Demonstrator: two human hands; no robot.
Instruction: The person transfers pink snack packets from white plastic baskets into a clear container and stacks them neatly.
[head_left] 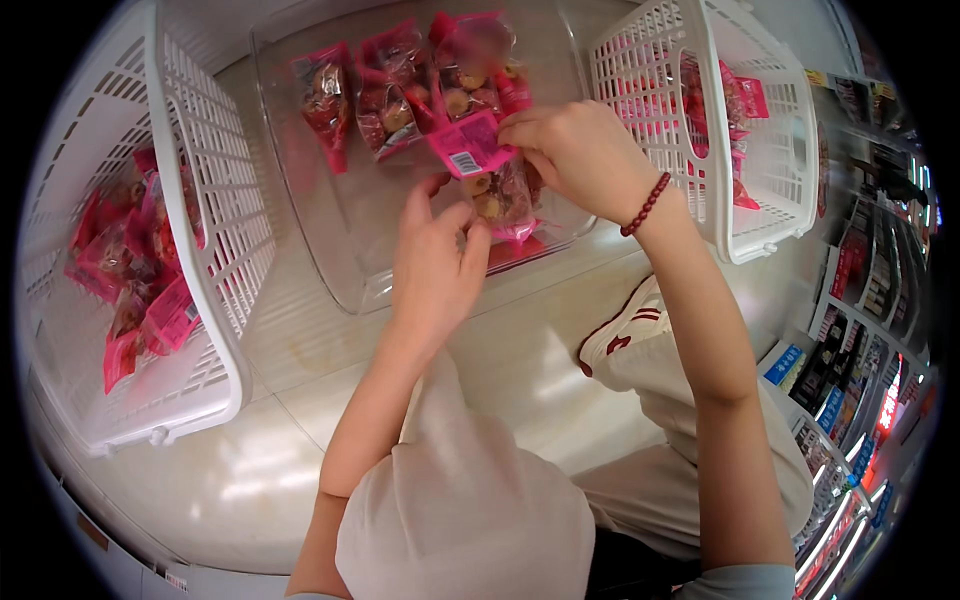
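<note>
A clear snack packet with a pink header and a barcode lies over the near right part of a clear plastic tray. My right hand, a dark red bead bracelet on its wrist, pinches the right end of the pink header. By the packet's left edge is my left hand; its fingers are partly bent and apart, with nothing visibly gripped. More pink-topped packets lie behind in the tray: one at the left, one in the middle and another at the right.
A white slatted basket with several pink packets stands on the left. Another white basket, also holding pink packets, stands on the right. Store shelves line the far right. My shoe rests on the tiled floor.
</note>
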